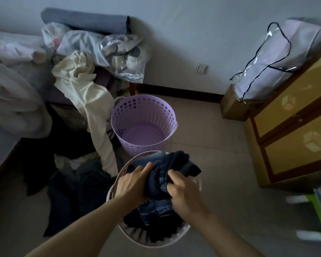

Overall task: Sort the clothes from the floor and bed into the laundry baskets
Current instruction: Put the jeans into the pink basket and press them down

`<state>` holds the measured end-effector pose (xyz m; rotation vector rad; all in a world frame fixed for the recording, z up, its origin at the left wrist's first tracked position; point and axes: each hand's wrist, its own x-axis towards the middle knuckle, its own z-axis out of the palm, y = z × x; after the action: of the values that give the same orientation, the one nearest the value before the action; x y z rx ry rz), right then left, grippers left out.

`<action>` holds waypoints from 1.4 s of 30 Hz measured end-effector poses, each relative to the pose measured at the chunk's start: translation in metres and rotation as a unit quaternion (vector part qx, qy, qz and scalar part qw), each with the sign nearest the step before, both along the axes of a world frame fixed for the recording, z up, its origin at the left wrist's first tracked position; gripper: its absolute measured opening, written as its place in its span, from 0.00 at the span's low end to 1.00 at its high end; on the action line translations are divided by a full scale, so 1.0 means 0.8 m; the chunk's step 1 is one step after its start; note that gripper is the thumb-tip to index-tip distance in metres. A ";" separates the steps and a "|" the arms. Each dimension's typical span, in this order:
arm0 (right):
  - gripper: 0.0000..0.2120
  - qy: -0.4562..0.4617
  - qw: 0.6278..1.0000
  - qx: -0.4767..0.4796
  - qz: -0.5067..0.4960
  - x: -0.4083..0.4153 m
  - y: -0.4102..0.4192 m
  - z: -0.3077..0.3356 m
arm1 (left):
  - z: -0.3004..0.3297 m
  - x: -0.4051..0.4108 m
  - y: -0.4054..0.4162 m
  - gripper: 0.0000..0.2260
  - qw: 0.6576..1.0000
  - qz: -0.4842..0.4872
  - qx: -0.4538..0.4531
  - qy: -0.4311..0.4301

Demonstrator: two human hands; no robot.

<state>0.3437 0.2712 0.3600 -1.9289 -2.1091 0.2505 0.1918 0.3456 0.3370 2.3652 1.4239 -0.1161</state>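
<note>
both your hands are over the pale pink perforated plastic laundry basket [176, 236] nearest you. your left hand [132, 184] has its fingers [146, 168] curled into a bundle of dark blue denim jeans [161, 175], and your right hand [183, 190] grips the same bundle from the other side, fingers bunched in the cloth. the jeans sit in the mouth of that basket, on top of more dark clothing. just beyond your fingers stands a lilac perforated plastic basket [144, 125] with nothing showing inside. left of your left fingers, dark garments [76, 191] lie spread on the tiled floor [220, 164]. beyond those, a cream long-sleeved top [87, 101] hangs from the cluttered bed [11, 93] down towards the floor.
</note>
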 end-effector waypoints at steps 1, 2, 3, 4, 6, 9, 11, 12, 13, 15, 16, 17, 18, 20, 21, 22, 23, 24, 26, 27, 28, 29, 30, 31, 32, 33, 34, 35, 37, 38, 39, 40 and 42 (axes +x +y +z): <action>0.13 -0.001 1.000 -0.012 0.012 -0.001 -0.001 -0.013 | -0.014 -0.002 -0.005 0.31 1.000 0.011 -0.011 -0.003; 0.14 -0.001 1.000 -0.019 0.025 -0.002 -0.002 -0.028 | -0.026 -0.004 -0.009 0.30 1.000 0.020 -0.018 -0.005; 0.15 -0.001 0.999 -0.027 0.036 -0.003 -0.002 -0.045 | -0.040 -0.006 -0.012 0.30 0.999 0.029 -0.027 -0.007; 0.15 -0.002 0.999 -0.029 0.042 -0.003 -0.002 -0.062 | -0.054 -0.007 -0.014 0.31 0.999 0.040 -0.033 -0.013; 0.16 -0.001 0.998 -0.040 0.038 -0.004 -0.001 -0.094 | -0.082 -0.010 -0.015 0.35 0.998 0.049 -0.035 -0.020; 0.16 -0.016 0.997 -0.067 0.036 -0.003 -0.002 -0.139 | -0.114 -0.008 -0.012 0.42 0.998 0.042 -0.036 -0.011; 0.14 -0.022 0.996 -0.077 0.029 -0.004 0.000 -0.163 | -0.138 -0.007 -0.010 0.42 0.998 0.024 -0.058 0.008; 0.13 -0.025 0.996 -0.077 0.030 -0.004 -0.001 -0.177 | -0.150 -0.007 -0.008 0.41 0.997 0.017 -0.071 0.018; 0.12 -0.025 0.996 -0.081 0.030 -0.005 -0.002 -0.190 | -0.162 -0.007 -0.007 0.40 0.996 0.010 -0.084 0.030; 0.12 -0.018 0.994 -0.105 0.026 -0.005 -0.007 -0.212 | -0.181 -0.008 -0.007 0.36 0.992 -0.008 -0.109 0.068; 0.12 -0.015 0.992 -0.125 0.019 -0.004 -0.008 -0.222 | -0.190 -0.008 -0.008 0.33 0.988 -0.020 -0.124 0.087; 0.12 -0.004 0.988 -0.156 0.002 -0.004 -0.010 -0.232 | -0.197 -0.008 -0.010 0.30 0.984 -0.034 -0.140 0.103; 0.11 0.009 0.982 -0.188 -0.033 -0.003 -0.010 -0.241 | -0.206 -0.009 -0.011 0.28 0.981 -0.047 -0.151 0.114; 0.08 0.020 0.962 -0.245 -0.118 -0.001 -0.008 -0.253 | -0.223 -0.011 -0.012 0.26 0.979 -0.051 -0.158 0.120; 0.09 0.025 0.956 -0.247 -0.155 -0.001 -0.006 -0.260 | -0.233 -0.011 -0.009 0.26 0.980 -0.043 -0.156 0.114; 0.12 0.024 0.952 -0.239 -0.189 -0.001 -0.002 -0.266 | -0.242 -0.010 -0.006 0.26 0.982 -0.032 -0.151 0.106; 0.18 0.018 0.951 -0.218 -0.216 -0.001 0.004 -0.272 | -0.252 -0.007 -0.002 0.25 0.985 -0.021 -0.145 0.097; 0.26 0.009 0.954 -0.188 -0.235 -0.001 0.012 -0.276 | -0.261 -0.005 0.003 0.25 0.986 -0.010 -0.138 0.088; 0.41 -0.005 0.960 -0.168 -0.224 0.000 0.031 -0.283 | -0.280 0.001 0.012 0.26 0.989 0.017 -0.132 0.071; 0.45 -0.016 0.963 -0.180 -0.201 0.002 0.042 -0.287 | -0.290 0.004 0.016 0.27 0.989 0.033 -0.130 0.062; 0.47 -0.030 0.965 -0.195 -0.175 0.004 0.054 -0.294 | -0.301 0.007 0.020 0.27 0.989 0.048 -0.127 0.055; 0.49 -0.038 0.966 -0.205 -0.150 0.007 0.067 -0.302 | -0.311 0.010 0.025 0.28 0.989 0.063 -0.122 0.052; 0.51 -0.038 0.966 -0.218 -0.135 0.010 0.082 -0.312 | -0.321 0.012 0.031 0.31 0.989 0.076 -0.115 0.056; 0.53 -0.031 0.962 -0.239 -0.131 0.014 0.099 -0.325 | -0.332 0.014 0.038 0.35 0.989 0.083 -0.105 0.068; 0.56 -0.021 0.953 -0.270 -0.136 0.019 0.115 -0.339 | -0.342 0.015 0.045 0.39 0.988 0.082 -0.099 0.085; 0.59 -0.012 0.940 -0.310 -0.144 0.023 0.130 -0.353 | -0.353 0.016 0.052 0.42 0.987 0.076 -0.102 0.103; 0.62 -0.006 0.925 -0.350 -0.148 0.027 0.144 -0.368 | -0.366 0.016 0.058 0.46 0.984 0.070 -0.115 0.117; 0.64 -0.001 0.913 -0.380 -0.148 0.030 0.155 -0.384 | -0.380 0.015 0.063 0.49 0.981 0.069 -0.133 0.125; 0.68 0.009 0.900 -0.414 -0.137 0.030 0.171 -0.415 | -0.407 0.011 0.069 0.55 0.973 0.074 -0.167 0.138; 0.69 0.010 0.895 -0.427 -0.125 0.027 0.173 -0.428 | -0.418 0.007 0.070 0.58 0.969 0.075 -0.183 0.146; 0.69 0.009 0.890 -0.442 -0.109 0.022 0.172 -0.442 | -0.431 0.003 0.068 0.59 0.965 0.074 -0.195 0.156; 0.69 0.010 0.885 -0.457 -0.092 0.015 0.168 -0.457 | -0.442 -0.002 0.065 0.60 0.961 0.070 -0.206 0.169; 0.68 0.018 0.875 -0.479 -0.069 0.002 0.155 -0.483 | -0.462 -0.010 0.058 0.59 0.956 0.067 -0.220 0.184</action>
<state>0.3456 0.3949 -0.0263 -2.4814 -1.9518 1.5224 0.1835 0.3917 -0.0325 1.9372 1.5200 -0.7873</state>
